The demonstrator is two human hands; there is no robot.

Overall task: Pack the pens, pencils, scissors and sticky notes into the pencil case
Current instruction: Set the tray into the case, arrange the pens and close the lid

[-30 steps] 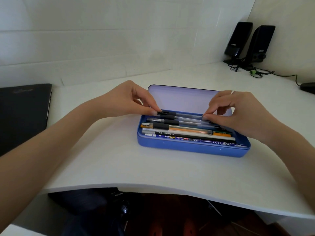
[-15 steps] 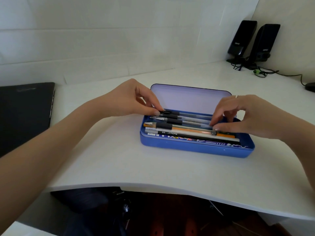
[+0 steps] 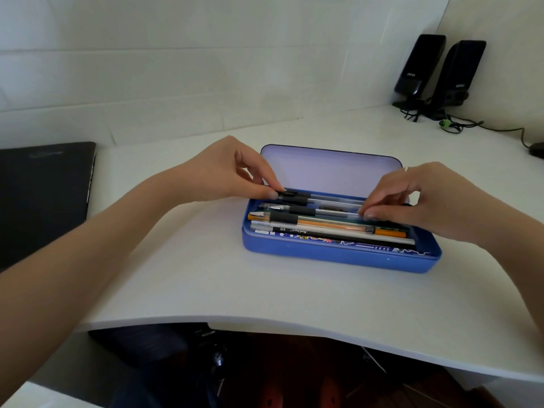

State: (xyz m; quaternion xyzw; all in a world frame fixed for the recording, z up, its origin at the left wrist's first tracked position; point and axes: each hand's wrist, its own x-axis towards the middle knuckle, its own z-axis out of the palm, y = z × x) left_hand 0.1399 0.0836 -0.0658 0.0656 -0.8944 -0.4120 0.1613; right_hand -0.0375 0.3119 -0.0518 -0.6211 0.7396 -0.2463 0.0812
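A blue pencil case (image 3: 338,254) lies open on the white desk, its pale lid (image 3: 329,169) standing up at the back. Several pens and pencils (image 3: 323,223) lie side by side in its tray. My left hand (image 3: 226,172) pinches the black tip of the rearmost clear pen (image 3: 323,199) at the case's left end. My right hand (image 3: 426,198) rests its fingertips on the pens at the right end, covering their far ends. No scissors or sticky notes show.
A closed black laptop (image 3: 44,198) lies at the left edge of the desk (image 3: 206,275). Two black speakers (image 3: 438,72) with cables stand in the back right corner. The desk's curved front edge runs close below the case.
My left hand's fingertips closed on the rear pen's tip. My right hand shifted slightly along the pens at the right end. The view drifted a little.
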